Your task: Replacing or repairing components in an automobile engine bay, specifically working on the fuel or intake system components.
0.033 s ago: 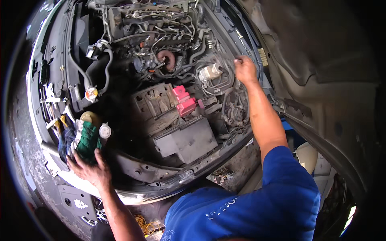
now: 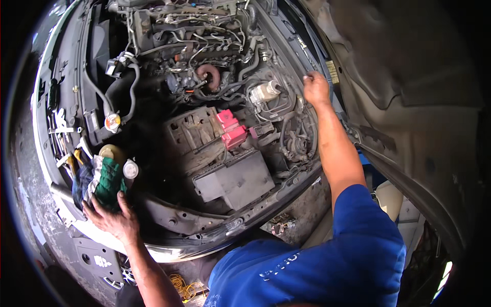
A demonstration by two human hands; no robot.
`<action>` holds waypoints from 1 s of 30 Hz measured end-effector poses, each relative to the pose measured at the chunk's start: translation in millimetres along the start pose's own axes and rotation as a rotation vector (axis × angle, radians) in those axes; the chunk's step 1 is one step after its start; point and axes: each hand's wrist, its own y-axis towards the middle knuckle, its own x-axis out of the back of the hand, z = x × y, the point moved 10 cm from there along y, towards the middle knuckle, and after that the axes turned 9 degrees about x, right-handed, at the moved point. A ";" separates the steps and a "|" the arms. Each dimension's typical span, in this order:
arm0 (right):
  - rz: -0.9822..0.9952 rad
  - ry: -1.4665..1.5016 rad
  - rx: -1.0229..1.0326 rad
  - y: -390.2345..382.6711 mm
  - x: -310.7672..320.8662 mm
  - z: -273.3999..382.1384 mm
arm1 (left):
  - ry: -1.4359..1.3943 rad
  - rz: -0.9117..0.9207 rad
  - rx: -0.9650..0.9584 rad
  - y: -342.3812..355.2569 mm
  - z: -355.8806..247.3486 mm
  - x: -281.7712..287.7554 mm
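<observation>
Crumpled green cloth lies at the engine bay's near left edge, touched by the left hand's spread fingers, a dark gap dividing it from a smooth, flat-topped box, while the right hand curls by the right rim, its grip impossible to tell

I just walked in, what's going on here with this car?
A person in a blue shirt leans over a car's open engine bay. Their spread left hand touches a bunched green cloth at one side. Their right hand is curled near a cream plastic reservoir on the other side; whether it grips anything is unclear.
</observation>
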 end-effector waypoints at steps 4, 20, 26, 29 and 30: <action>0.009 -0.245 -0.046 11.7 -4.4 -91.4 | 0.077 -0.011 0.007 1.6 2.3 -3.5; 0.423 -0.415 -0.125 78.3 -56.6 -134.7 | 0.011 -0.078 -0.058 0.7 5.9 -8.2; 0.303 -0.358 -0.035 78.4 -55.1 -152.4 | 0.008 -0.046 -0.009 1.2 6.4 -14.6; 0.295 -0.372 0.029 79.5 -54.5 -157.0 | 0.056 -0.016 -0.006 1.9 3.8 -15.2; 0.306 -0.376 0.030 81.5 -57.7 -158.1 | 0.023 -0.009 0.004 1.7 5.6 -14.9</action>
